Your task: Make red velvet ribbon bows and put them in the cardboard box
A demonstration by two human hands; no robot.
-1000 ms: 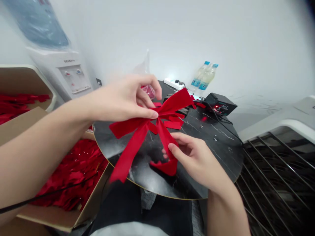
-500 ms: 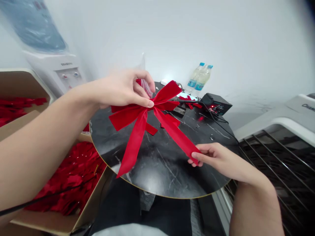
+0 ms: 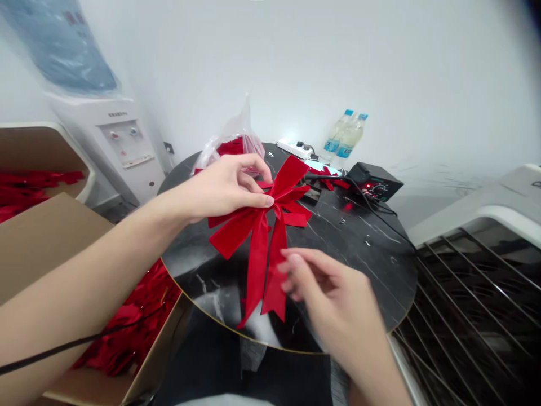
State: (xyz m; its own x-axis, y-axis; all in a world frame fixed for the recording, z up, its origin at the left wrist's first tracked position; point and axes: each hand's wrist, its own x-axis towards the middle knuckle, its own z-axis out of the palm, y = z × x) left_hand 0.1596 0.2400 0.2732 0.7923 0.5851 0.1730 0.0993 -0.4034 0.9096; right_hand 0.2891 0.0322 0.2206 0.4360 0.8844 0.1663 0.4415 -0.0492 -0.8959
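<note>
Two clear plastic bottles [image 3: 351,138] with blue caps lean side by side near the wall, the print on their blue labels too small to read. Dark characters run across the front of the white water dispenser [image 3: 120,132], blurred past reading, and above it sits a blue water jug [image 3: 80,56] in crinkled plastic film. Lettering on the white appliance at the right is cut off by the edge of the view.

The round table [image 3: 329,239] is glossy black with white marble-like veining and a thin gold rim. On it stand a white power strip [image 3: 293,148], a black control box [image 3: 376,183] with a glowing red light, and a see-through plastic bag [image 3: 245,129] with red material in it. A cardboard box [image 3: 54,242] at the lower left is heaped with red ribbon pieces [image 3: 139,321].

The bow [image 3: 289,173], red and velvety, is held up over the near middle of the table, its loops fanned out and two tails hanging, the right one notched at its end. The left hand [image 3: 230,183] pinches its centre between thumb and fingers. The right hand [image 3: 329,287] is loosely curled and partly open beside the right tail; blur hides whether the fingertips touch it.
</note>
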